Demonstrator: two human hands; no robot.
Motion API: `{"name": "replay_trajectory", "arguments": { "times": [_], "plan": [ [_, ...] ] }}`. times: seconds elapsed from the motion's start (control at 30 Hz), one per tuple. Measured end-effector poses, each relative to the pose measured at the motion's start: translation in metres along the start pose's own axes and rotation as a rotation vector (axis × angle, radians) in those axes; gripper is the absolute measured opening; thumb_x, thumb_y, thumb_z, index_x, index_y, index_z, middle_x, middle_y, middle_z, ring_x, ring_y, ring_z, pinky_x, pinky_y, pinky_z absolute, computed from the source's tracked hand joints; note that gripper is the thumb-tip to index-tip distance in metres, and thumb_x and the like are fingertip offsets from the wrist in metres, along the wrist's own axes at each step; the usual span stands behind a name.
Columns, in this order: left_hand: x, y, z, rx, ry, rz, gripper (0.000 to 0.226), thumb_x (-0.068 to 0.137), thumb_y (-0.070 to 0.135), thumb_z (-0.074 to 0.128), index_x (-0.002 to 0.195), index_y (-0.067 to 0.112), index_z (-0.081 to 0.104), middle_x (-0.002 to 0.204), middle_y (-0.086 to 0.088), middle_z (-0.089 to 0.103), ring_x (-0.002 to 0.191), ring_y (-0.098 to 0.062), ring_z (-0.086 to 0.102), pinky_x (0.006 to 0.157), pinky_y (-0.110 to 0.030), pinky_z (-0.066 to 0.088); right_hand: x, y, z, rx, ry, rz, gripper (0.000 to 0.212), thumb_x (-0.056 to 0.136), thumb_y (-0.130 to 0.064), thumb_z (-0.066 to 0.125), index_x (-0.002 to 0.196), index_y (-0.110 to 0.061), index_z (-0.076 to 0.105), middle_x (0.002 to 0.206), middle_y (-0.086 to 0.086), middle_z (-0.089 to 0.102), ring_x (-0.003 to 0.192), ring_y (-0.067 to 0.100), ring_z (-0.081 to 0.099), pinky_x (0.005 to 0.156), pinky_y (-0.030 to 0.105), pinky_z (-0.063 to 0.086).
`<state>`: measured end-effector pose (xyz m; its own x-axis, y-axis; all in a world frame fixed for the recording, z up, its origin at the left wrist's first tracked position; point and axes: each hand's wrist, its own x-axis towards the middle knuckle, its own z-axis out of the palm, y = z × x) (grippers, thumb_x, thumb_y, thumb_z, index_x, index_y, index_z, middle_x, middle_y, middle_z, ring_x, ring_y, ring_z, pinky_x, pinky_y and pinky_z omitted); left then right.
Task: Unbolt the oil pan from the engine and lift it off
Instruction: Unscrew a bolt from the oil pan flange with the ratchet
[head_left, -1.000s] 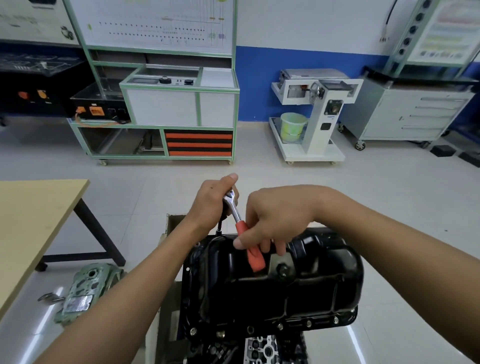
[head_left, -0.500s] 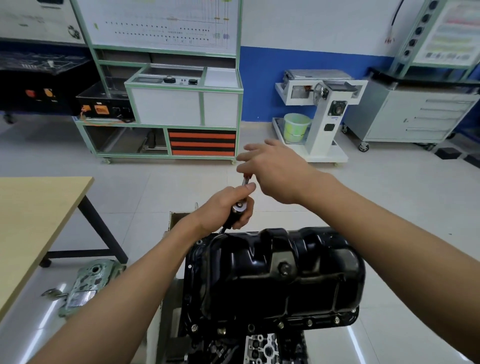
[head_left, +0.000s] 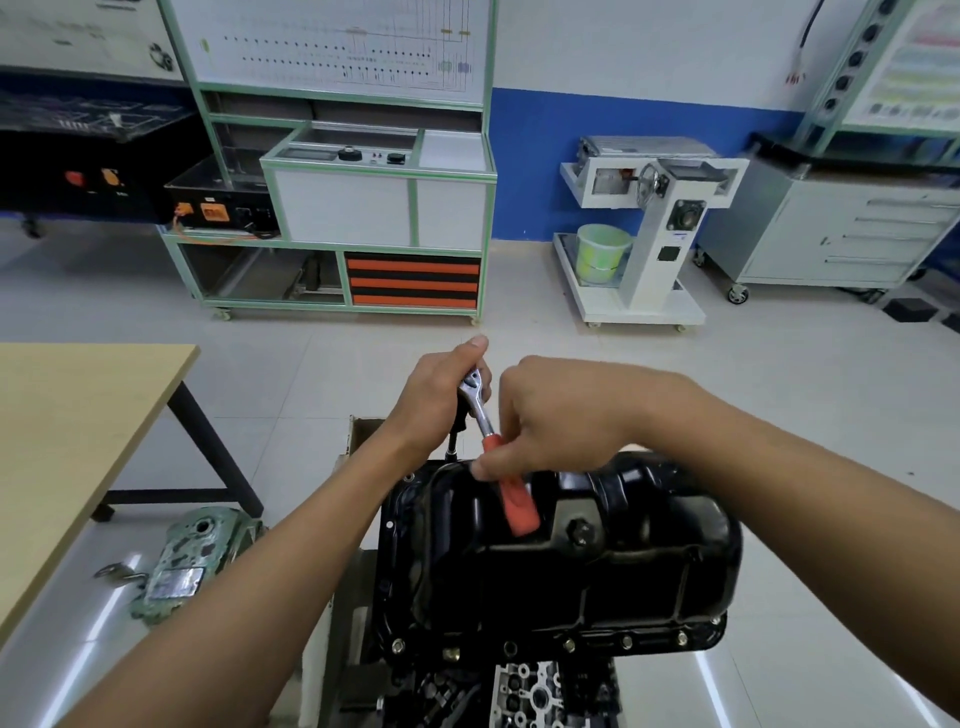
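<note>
A glossy black oil pan (head_left: 613, 571) sits on the engine (head_left: 524, 691), with several bolts along its near flange and a drain plug (head_left: 581, 531) on top. A ratchet wrench (head_left: 480, 410) with an orange handle (head_left: 514, 499) stands on a black socket extension at the pan's far left edge. My left hand (head_left: 441, 395) grips the ratchet head and extension from the left. My right hand (head_left: 550, 415) grips the orange handle near its upper end, and the handle's free end points toward me over the pan.
A wooden table (head_left: 67, 441) stands at the left, with a green engine cover (head_left: 192, 561) on the floor beside it. Farther back are a green-framed trainer bench (head_left: 363, 208), a white stand with a green bucket (head_left: 602, 252), and a grey drawer cabinet (head_left: 852, 234).
My right hand swung the handle from the far side back toward me, over the pan. My left hand stayed on the ratchet head.
</note>
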<state>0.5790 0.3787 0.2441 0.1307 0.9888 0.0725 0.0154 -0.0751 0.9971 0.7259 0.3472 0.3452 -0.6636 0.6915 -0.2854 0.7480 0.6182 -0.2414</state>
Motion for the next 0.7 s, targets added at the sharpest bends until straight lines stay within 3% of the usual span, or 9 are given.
{"name": "replay_trajectory", "arguments": {
  "times": [0.17,0.23,0.3,0.37,0.43,0.5,0.53,0.6,0.7],
  "plan": [
    [-0.004,0.009,-0.017,0.153,-0.306,0.024,0.051,0.089,0.041,0.054,0.057,0.003,0.062,0.056,-0.012,0.060,0.057,-0.026,0.048,0.058,-0.035,0.038,0.004,0.025,-0.028,-0.189,-0.149,0.101,0.026,0.086,-0.029,0.074,0.063,-0.022,0.066,0.047,-0.012,0.055,0.052,0.008,0.048,0.056,0.026,0.041],
    [-0.004,0.013,-0.014,0.208,-0.449,0.025,0.049,0.091,0.036,0.052,0.060,0.000,0.062,0.058,-0.011,0.062,0.058,-0.026,0.047,0.059,-0.038,0.038,0.011,0.029,-0.031,-0.264,-0.032,0.138,0.013,0.088,-0.013,0.070,0.085,-0.025,0.074,0.064,-0.015,0.064,0.069,0.008,0.058,0.067,0.028,0.047],
    [-0.005,0.016,-0.007,0.213,-0.542,0.010,0.045,0.092,0.031,0.050,0.060,0.001,0.059,0.057,-0.013,0.059,0.059,-0.028,0.047,0.062,-0.038,0.039,0.021,0.029,-0.028,-0.357,0.120,0.117,0.033,0.089,-0.006,0.061,0.111,-0.027,0.074,0.097,-0.012,0.069,0.101,0.017,0.063,0.092,0.033,0.048],
    [-0.006,0.013,-0.002,0.193,-0.571,-0.019,0.046,0.092,0.031,0.052,0.060,0.000,0.058,0.055,-0.017,0.053,0.058,-0.028,0.044,0.063,-0.033,0.039,0.030,0.028,-0.018,-0.484,0.229,0.060,0.044,0.088,-0.005,0.057,0.122,-0.031,0.068,0.130,-0.009,0.063,0.134,0.019,0.047,0.114,0.044,0.025],
    [-0.008,0.010,-0.002,0.171,-0.553,-0.034,0.047,0.090,0.034,0.056,0.060,-0.002,0.056,0.054,-0.020,0.048,0.054,-0.027,0.041,0.059,-0.032,0.036,0.034,0.026,-0.007,-0.544,0.297,0.011,0.046,0.088,-0.005,0.054,0.125,-0.030,0.065,0.145,-0.011,0.053,0.148,0.018,0.028,0.120,0.050,0.006],
    [-0.010,0.006,-0.004,0.128,-0.492,-0.025,0.051,0.086,0.042,0.055,0.055,0.002,0.054,0.050,-0.017,0.047,0.049,-0.023,0.040,0.056,-0.030,0.035,0.032,0.029,0.000,-0.532,0.325,0.040,0.041,0.090,-0.010,0.054,0.125,-0.029,0.064,0.142,-0.010,0.056,0.144,0.020,0.035,0.121,0.049,0.010],
    [-0.009,0.005,-0.004,0.090,-0.435,-0.022,0.052,0.087,0.046,0.052,0.052,0.008,0.054,0.048,-0.011,0.048,0.047,-0.021,0.041,0.055,-0.030,0.035,0.029,0.030,0.001,-0.516,0.326,0.088,0.035,0.091,-0.015,0.055,0.123,-0.028,0.064,0.134,-0.007,0.062,0.135,0.022,0.046,0.118,0.046,0.021],
    [-0.006,0.002,-0.003,-0.007,-0.254,-0.059,0.057,0.090,0.054,0.045,0.047,0.017,0.054,0.047,-0.004,0.048,0.045,-0.018,0.040,0.054,-0.031,0.033,0.018,0.030,-0.003,-0.481,0.306,0.179,0.023,0.092,-0.029,0.059,0.113,-0.025,0.065,0.109,0.000,0.067,0.107,0.028,0.060,0.095,0.040,0.045],
    [0.002,0.003,0.001,-0.109,0.017,-0.115,0.062,0.084,0.069,0.044,0.046,0.022,0.056,0.050,-0.006,0.049,0.046,-0.018,0.040,0.054,-0.032,0.032,0.001,0.023,-0.012,-0.341,0.167,0.176,0.026,0.089,-0.045,0.064,0.078,-0.022,0.060,0.072,-0.004,0.056,0.077,0.020,0.059,0.063,0.030,0.044]
  ]
}}
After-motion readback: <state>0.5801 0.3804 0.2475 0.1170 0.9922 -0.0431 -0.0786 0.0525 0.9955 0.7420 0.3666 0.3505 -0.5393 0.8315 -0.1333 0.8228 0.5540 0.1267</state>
